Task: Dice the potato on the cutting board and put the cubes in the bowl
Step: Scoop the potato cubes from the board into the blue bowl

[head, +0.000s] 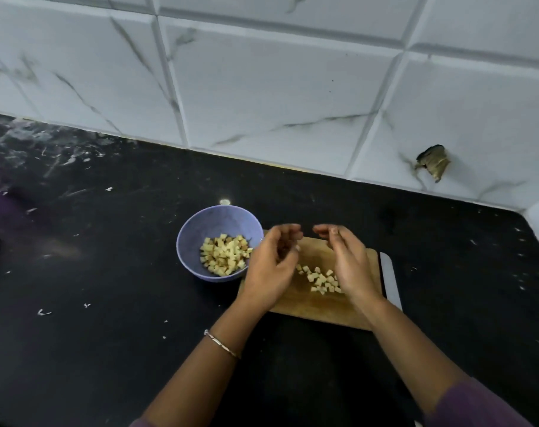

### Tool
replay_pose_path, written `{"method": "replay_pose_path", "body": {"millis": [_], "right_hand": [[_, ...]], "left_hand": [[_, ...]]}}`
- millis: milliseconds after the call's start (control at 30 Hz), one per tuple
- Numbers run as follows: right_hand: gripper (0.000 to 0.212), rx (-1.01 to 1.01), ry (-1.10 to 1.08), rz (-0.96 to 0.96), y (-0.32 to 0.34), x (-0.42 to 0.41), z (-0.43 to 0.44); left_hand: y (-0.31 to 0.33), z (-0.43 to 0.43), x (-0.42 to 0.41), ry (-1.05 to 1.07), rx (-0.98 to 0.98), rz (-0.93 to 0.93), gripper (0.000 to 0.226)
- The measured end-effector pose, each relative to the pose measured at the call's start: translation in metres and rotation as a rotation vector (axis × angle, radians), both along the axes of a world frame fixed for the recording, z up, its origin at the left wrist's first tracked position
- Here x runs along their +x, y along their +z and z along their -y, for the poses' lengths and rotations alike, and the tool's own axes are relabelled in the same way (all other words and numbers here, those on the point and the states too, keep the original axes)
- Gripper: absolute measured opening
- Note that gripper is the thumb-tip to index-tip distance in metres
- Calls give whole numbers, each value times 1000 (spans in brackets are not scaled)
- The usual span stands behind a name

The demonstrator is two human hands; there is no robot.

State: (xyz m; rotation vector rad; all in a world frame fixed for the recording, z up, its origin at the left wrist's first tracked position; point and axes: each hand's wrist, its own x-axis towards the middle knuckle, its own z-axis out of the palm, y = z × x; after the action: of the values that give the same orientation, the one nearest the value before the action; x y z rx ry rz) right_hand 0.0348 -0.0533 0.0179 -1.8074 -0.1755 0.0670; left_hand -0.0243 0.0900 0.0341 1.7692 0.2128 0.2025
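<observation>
- Potato cubes (320,280), small and pale yellow, lay heaped on the wooden cutting board (317,306); more sat in the lilac bowl (200,224) beside it on the black counter (108,272).
- Left hand (269,266): fingers curled and blurred, hold impossible to tell.
- Right hand (348,263): fingers loosely bent, holding nothing.

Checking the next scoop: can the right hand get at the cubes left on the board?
Probably yes: the right hand is just beside the cubes on the board, and nothing covers them.

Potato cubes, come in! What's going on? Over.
Left hand curled over cutting board, grip unclear; right hand loose, open. Most cubes in bowl, small pile on board. Path to bowl clear.
</observation>
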Motion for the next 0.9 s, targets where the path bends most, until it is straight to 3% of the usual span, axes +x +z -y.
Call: {"method": "replay_pose_path", "body": {"millis": [100, 167, 300, 433, 667, 900], "right_hand": [[25, -271, -19, 80, -24, -16, 36], [37, -418, -20, 50, -35, -28, 50], [80, -817, 46, 25, -45, -45, 56], [90, -1090, 137, 82, -50, -51, 46], [77, -967, 226, 208, -53, -37, 27], [41, -862, 239, 328, -47, -24, 19]], "left_hand": [[-21, 14, 4, -99, 241, -131, 42], [-33, 17, 6, -117, 368, -197, 47], [-46, 21, 7, -148, 418, -248, 53], [-49, 24, 9, -191, 409, -263, 57], [-48, 20, 9, -123, -105, -227, 52], [-47, 14, 10, 27, -220, -188, 51]]}}
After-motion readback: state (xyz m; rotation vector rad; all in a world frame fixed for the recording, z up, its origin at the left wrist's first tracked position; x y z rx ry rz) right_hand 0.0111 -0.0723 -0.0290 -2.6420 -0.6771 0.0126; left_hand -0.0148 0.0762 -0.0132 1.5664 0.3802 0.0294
